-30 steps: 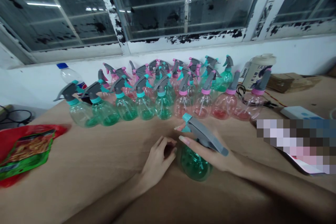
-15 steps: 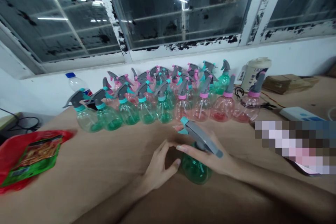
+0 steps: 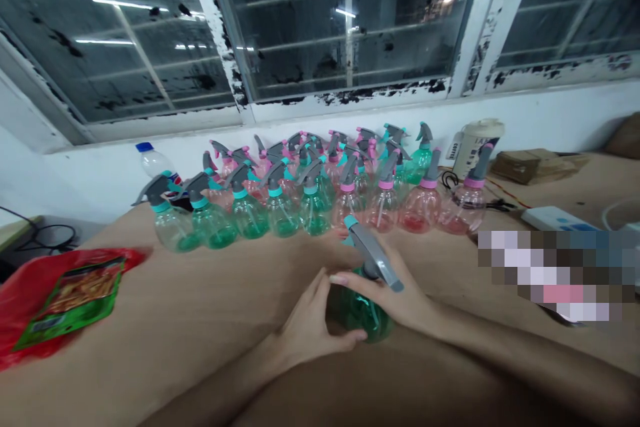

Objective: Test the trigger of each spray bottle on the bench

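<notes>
A green spray bottle [image 3: 367,320] with a grey and turquoise trigger head stands at the near middle of the table. My right hand [image 3: 400,280] is closed around its neck and upper part from the right; some of those fingers are hidden behind the spray head. From the left, my left hand [image 3: 310,320] curves toward the bottle with thumb and fingers apart. Its thumb tip reaches the lower front of the bottle, and a gap shows at the palm. Behind the hands stand a row of green spray bottles [image 3: 250,217] and pink spray bottles [image 3: 420,210].
More spray bottles crowd behind the front row, near the wall. A cola bottle [image 3: 153,163] is at the back left, a red bag [image 3: 30,273] with a snack packet [image 3: 80,293] at left. A printed cup [image 3: 473,147], cardboard [image 3: 535,167] and a white box [image 3: 557,220] lie right.
My left hand has moved right and spread its thumb from its fingers, bringing the thumb to the bottle. My right hand keeps its hold; the bottle's spray head has turned a little more upright.
</notes>
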